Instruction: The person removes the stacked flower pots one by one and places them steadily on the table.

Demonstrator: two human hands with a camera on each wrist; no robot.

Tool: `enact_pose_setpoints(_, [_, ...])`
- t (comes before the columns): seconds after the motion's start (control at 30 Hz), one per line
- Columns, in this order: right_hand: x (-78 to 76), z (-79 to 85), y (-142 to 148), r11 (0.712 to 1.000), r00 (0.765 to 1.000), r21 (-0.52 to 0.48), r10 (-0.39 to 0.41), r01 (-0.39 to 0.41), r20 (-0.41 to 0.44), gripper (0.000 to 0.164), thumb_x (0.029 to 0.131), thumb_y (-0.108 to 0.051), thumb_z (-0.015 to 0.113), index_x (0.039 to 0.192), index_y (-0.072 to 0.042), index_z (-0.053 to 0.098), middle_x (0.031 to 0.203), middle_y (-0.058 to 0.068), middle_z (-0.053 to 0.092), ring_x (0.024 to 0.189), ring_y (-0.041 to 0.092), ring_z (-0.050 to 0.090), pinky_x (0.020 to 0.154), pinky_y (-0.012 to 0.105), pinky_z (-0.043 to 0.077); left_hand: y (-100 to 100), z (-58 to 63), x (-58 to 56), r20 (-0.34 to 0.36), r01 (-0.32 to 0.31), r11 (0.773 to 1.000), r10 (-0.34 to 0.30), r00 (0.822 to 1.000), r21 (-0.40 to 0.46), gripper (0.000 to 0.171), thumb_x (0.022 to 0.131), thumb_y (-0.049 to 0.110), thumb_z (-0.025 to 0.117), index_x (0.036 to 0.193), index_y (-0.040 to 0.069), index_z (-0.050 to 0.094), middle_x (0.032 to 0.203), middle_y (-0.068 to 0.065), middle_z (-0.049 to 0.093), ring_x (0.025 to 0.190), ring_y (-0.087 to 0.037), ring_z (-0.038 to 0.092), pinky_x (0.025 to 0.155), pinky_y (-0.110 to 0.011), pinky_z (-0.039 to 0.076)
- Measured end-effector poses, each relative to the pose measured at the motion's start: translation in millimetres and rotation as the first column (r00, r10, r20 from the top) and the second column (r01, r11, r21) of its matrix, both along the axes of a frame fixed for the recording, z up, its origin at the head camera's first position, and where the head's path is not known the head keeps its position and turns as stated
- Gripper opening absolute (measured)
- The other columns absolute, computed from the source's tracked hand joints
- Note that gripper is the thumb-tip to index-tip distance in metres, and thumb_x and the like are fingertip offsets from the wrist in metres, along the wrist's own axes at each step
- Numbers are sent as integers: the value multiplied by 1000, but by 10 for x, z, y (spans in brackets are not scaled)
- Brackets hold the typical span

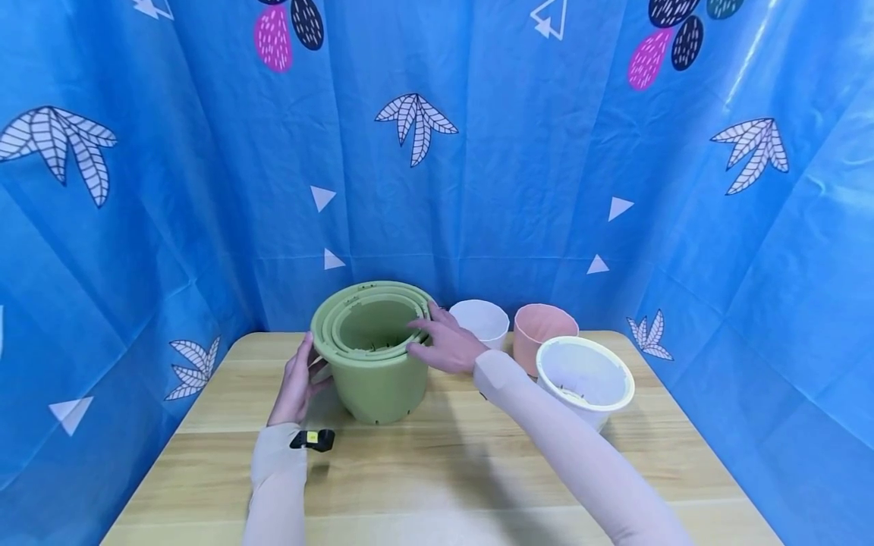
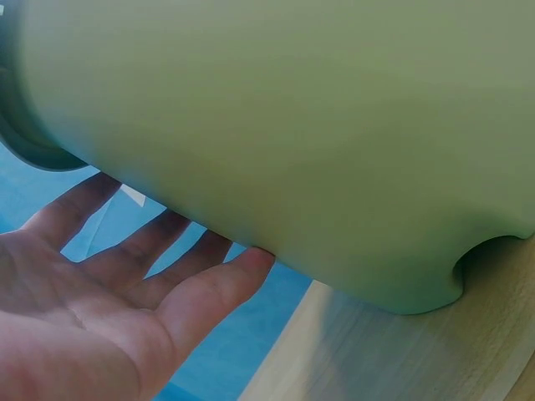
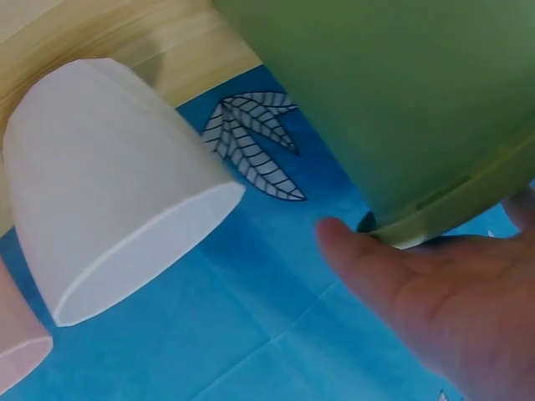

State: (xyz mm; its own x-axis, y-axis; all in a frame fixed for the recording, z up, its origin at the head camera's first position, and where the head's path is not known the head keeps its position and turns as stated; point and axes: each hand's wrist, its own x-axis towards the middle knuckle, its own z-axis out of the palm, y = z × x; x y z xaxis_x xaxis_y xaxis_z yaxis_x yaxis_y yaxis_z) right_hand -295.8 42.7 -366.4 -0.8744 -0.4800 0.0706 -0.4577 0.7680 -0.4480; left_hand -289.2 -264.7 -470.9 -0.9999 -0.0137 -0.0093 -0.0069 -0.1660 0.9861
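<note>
A nest of green flowerpots [image 1: 378, 383], set one inside another, stands left of centre on the table, with several rims showing at the top. My left hand [image 1: 298, 381] is at the left side, fingers stretched out and fingertips touching the outer wall; the left wrist view shows these fingers [image 2: 213, 292] against the smooth green side. Across the right part of the rims lies my right hand [image 1: 451, 341], gripping the edge with fingers on both sides of it. In the right wrist view one fingertip [image 3: 334, 234] is just outside the green lip [image 3: 460, 205].
Right of the green nest stand a white pot [image 1: 481, 318], a pink pot [image 1: 524, 345] and a cream-white pot [image 1: 573, 394] with a wider rim. My right forearm passes close in front of the cream-white one. A blue patterned curtain [image 1: 437, 212] encloses the wooden table [image 1: 396, 485].
</note>
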Motion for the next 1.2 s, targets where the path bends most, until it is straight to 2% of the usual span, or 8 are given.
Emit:
enact_pose_setpoints(0.23, [11, 86, -91, 998, 994, 65, -28, 21, 107, 68, 91, -55, 40, 152, -28, 52, 176, 14, -4, 160, 44, 15, 122, 64, 34, 2, 19, -5, 3, -5, 1000, 5, 1000, 2, 79, 105, 68, 35, 165, 19, 25, 171, -15, 27, 158, -36, 28, 125, -63, 31])
enact_pose_setpoints(0.47, [0, 39, -133, 1000, 988, 19, -23, 20, 155, 51, 91, -50, 41, 130, -25, 62, 175, 16, -11, 152, 44, 36, 116, 54, 44, 12, 11, 4, 21, -3, 1000, 3, 1000, 13, 78, 105, 67, 34, 166, 20, 23, 172, -12, 25, 158, -35, 27, 126, -63, 29])
enact_pose_setpoints(0.77, [-11, -11, -104, 997, 977, -68, -13, 28, 212, 42, 88, -49, 48, 121, -23, 54, 173, 18, -18, 154, 46, 30, 121, 51, 40, 47, -7, 4, 13, 2, 1000, -2, 1000, 0, 78, 105, 67, 34, 166, 18, 23, 171, -15, 27, 158, -36, 27, 126, -64, 28])
enact_pose_setpoints(0.83, [-12, -14, -97, 996, 980, -90, -8, 26, 198, 40, 88, -47, 51, 119, -21, 51, 174, 20, -14, 155, 44, 29, 118, 48, 42, 50, -12, 4, 14, 2, 1000, -2, 1000, 1, 78, 105, 67, 34, 166, 18, 23, 171, -15, 27, 158, -36, 28, 126, -64, 28])
enact_pose_setpoints(0.93, [-15, -17, -77, 986, 986, -164, 0, 28, 167, 42, 88, -41, 58, 117, -14, 44, 167, 23, 17, 145, 37, 43, 104, 42, 48, 51, -16, 6, 18, 5, 1000, -5, 1000, 2, 78, 106, 67, 33, 166, 19, 22, 171, -15, 26, 158, -36, 28, 126, -64, 28])
enact_pose_setpoints(1.0, [-16, -14, -60, 977, 991, -214, 10, 19, 136, 42, 89, -37, 62, 114, -9, 42, 160, 21, 30, 143, 32, 44, 99, 39, 47, 44, -17, 10, 20, 2, 1000, -2, 1000, 4, 77, 106, 67, 32, 166, 20, 22, 171, -14, 26, 157, -35, 29, 126, -63, 29])
enact_pose_setpoints(1.07, [-19, -8, -42, 973, 994, -231, 16, 9, 105, 39, 91, -34, 63, 114, -9, 43, 158, 19, 36, 146, 30, 42, 100, 39, 46, 31, -13, 11, 21, -2, 1000, 2, 1000, 7, 77, 106, 67, 31, 166, 20, 23, 171, -13, 26, 156, -34, 30, 126, -62, 29])
enact_pose_setpoints(1.2, [-39, -12, -35, 985, 1000, -171, 3, 1, 21, 30, 95, -37, 61, 113, -15, 50, 170, 16, 27, 158, 31, 29, 115, 44, 43, 24, 0, 8, 19, -5, 1000, 5, 1000, 6, 77, 106, 67, 32, 166, 20, 23, 171, -12, 26, 156, -33, 30, 126, -61, 29])
